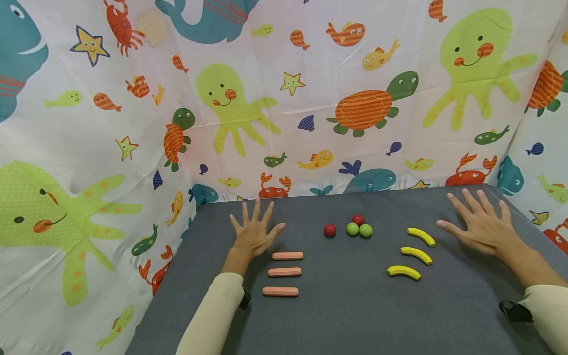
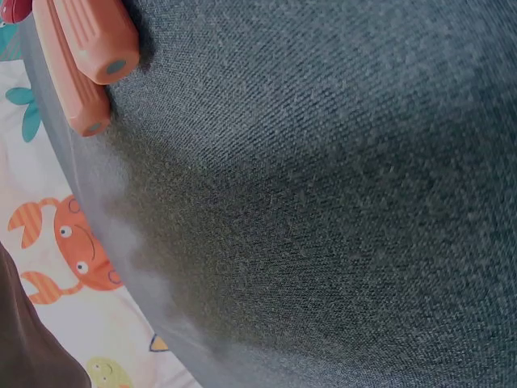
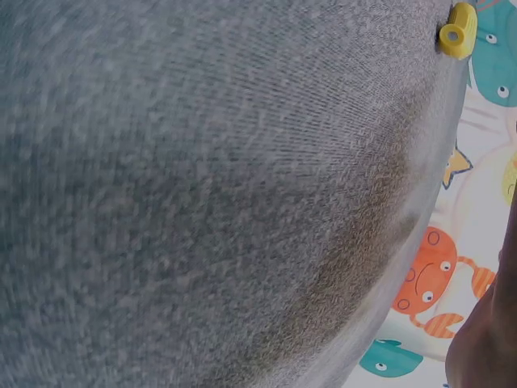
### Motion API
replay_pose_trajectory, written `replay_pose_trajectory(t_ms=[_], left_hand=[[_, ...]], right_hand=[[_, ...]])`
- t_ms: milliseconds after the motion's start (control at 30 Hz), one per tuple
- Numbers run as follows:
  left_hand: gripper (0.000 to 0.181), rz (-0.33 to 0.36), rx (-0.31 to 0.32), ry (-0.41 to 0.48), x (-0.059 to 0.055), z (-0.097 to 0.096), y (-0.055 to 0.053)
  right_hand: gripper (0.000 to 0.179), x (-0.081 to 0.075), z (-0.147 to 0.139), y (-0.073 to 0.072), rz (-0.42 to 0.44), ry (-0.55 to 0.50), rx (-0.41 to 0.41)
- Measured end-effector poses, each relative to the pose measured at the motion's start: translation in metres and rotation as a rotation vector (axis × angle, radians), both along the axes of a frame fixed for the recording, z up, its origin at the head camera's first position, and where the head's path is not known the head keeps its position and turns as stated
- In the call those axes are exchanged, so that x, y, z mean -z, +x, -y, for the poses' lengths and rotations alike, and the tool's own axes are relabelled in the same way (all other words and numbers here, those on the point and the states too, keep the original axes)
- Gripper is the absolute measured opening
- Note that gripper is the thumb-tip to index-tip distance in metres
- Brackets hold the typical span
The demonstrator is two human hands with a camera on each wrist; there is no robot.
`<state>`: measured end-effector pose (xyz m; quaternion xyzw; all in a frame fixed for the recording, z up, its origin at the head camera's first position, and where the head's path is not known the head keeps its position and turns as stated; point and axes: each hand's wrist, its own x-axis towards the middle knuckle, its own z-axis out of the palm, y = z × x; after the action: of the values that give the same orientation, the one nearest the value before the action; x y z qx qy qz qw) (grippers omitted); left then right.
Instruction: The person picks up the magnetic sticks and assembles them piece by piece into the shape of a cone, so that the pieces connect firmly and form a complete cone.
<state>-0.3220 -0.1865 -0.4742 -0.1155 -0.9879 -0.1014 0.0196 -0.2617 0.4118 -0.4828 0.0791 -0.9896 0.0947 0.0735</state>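
Note:
My left hand (image 1: 254,235) is spread with straight fingers over the left side of the grey table, holding nothing. Just right of that wrist lie three pink-orange sticks in a column: a top one (image 1: 287,256), a middle one (image 1: 285,271) and a bottom one (image 1: 280,292). On the right side my right hand (image 1: 485,227) is likewise spread, with nothing in it. Left of it lie three small yellow toy bananas, the upper (image 1: 421,236), the middle (image 1: 416,255) and the lower (image 1: 403,272). One banana end (image 3: 457,32) shows in the right wrist view.
Between the hands, toward the back, sit two red balls (image 1: 330,230) and two green balls (image 1: 366,230), three of them clustered. A curtain (image 1: 310,64) printed with sea animals hangs behind and left of the grey table (image 1: 341,315). Dark bands (image 1: 515,311) circle both wrists.

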Motion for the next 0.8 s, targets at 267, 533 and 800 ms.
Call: replay_pose_trajectory(t_ms=[267,533,800], left_hand=[[0.091,-0.032,0.005,0.001,-0.001,-0.001,0.001],[0.088,-0.057,0.048,0.032,-0.006,-0.011,0.005],[0.08,-0.071,0.143,0.151,-0.013,-0.043,0.013]], right_hand=[[0.096,0.0,-0.004,0.005,-0.01,-0.024,0.009],[0.097,-0.002,0.001,0.014,-0.044,-0.121,0.003],[0.103,-0.014,0.033,0.026,-0.047,-0.232,-0.043]])
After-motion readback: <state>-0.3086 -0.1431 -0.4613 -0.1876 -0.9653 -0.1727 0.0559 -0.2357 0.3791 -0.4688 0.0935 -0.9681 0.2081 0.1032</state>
